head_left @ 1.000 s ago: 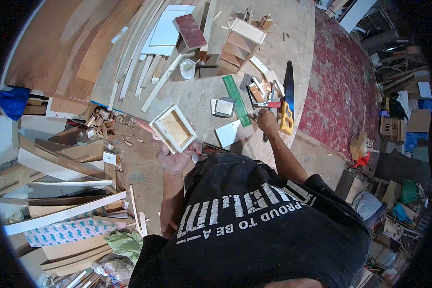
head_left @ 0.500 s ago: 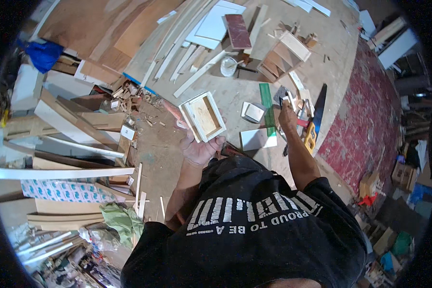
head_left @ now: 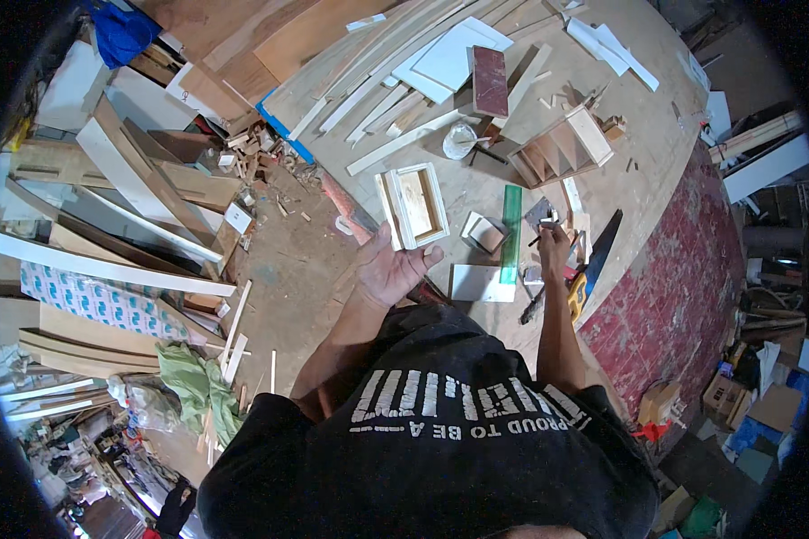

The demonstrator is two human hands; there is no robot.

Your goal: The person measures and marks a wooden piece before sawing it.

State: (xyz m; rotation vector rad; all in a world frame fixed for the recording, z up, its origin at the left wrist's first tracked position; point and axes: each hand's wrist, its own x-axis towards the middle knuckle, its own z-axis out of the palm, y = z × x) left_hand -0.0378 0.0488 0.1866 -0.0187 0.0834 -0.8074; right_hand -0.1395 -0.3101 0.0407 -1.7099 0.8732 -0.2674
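Observation:
My left hand (head_left: 391,271) is palm up with fingers apart at the lower edge of a small pale open wooden box (head_left: 412,205), which appears to rest at the table's near edge. My right hand (head_left: 553,250) has its fingers closed over small items I cannot make out, right of a green translucent strip (head_left: 512,225). Near them are stacked small blocks (head_left: 484,232), a white board (head_left: 478,283) and a yellow-handled saw (head_left: 581,289).
The work table (head_left: 656,144) carries long strips (head_left: 360,85), a maroon board (head_left: 489,81), a white tub (head_left: 458,139) and a compartmented wooden box (head_left: 562,148). Offcuts and boards crowd the left side (head_left: 135,171). A maroon surface (head_left: 674,305) lies at right.
The small box has moved up and right onto the table's edge, and my left hand has loosened below it. My right hand has shifted among the small items. The view has turned.

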